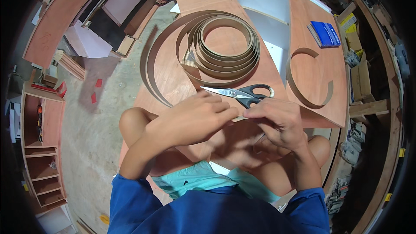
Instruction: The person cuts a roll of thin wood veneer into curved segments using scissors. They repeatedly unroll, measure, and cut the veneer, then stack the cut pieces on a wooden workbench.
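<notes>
The head view looks down on a reddish-brown plywood surface (173,78) lying low over a grey concrete floor (93,121), with a second plywood sheet (318,47) at the right beside a white cabinet carcass (264,0). A large loose coil of thin tan edging strip (221,45) rests on the surface, its outer loops spreading to the left, and a short curved offcut (303,84) lies on the right sheet. Black-handled scissors (240,93) lie closed just beyond the hands. The left hand (197,119) and right hand (277,121) meet over the near edge of the surface above bare knees; their fingers are pressed together, pinching a small pale end of strip (239,118) between them. A flat blue rectangular package (326,33) sits at the far right of the second sheet, with yellow and brown cartons (353,39) stacked past it. Open wooden shelving (41,147) stands at the left, and small red scraps (96,90) dot the floor.
</notes>
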The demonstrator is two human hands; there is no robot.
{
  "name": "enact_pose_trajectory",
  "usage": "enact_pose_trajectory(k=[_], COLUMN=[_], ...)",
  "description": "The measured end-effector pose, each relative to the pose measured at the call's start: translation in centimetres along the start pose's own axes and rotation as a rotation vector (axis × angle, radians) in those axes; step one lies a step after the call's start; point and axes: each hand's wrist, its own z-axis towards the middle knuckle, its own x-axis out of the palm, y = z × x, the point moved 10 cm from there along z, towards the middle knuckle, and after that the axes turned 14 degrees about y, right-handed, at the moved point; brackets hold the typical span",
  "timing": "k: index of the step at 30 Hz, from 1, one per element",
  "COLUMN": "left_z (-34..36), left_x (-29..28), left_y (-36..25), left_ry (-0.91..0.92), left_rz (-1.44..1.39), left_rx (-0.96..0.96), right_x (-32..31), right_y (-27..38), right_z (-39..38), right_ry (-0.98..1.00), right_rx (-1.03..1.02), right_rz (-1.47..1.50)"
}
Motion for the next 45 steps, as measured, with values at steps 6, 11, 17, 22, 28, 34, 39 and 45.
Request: enact_pose_trajectory(k=[6,11,17,22,28,34,39,45], left_z=[-17.7,-13.2,-15.5,-16.3,-14.9,-12.6,-13.2,-11.9], left_x=[-2.9,8.6,6.7,3.2,-0.3,-8.3,-8.6,-9.1], left_y=[3.0,4.8,13.3,17.2,22.1,20.9,25.2,26.0], left_ry=[-1.336,-1.385,-1.465,-1.417,-1.192,-0.995,-1.343,-1.517], left_rz=[-0.437,-2.071,-1.830,-1.791,-2.215,-2.238,-2.119,-1.976], left_rx=[-0.565,-0.600,-0.516,-0.435,-0.323,0.598,0.432,0.404], right_x=[0.3,1.9,4.5,4.5,2.5,-3.2,-4.8,-6.0], right_y=[1.1,3.1,4.0,4.0,4.7,4.2,5.3,4.1], right_z=[0.1,0.1,-0.4,-1.5,-3.3,-4.9,-5.4,-6.7], right_ry=[-0.100,-0.090,0.007,0.005,-0.096,-0.420,-0.526,-0.611], right_rx=[-0.001,-0.111,-0.132,-0.135,-0.144,-0.008,-0.005,0.070], right_rz=[0.104,0.062,0.073,0.091,0.059,0.055,-0.035,-0.016])
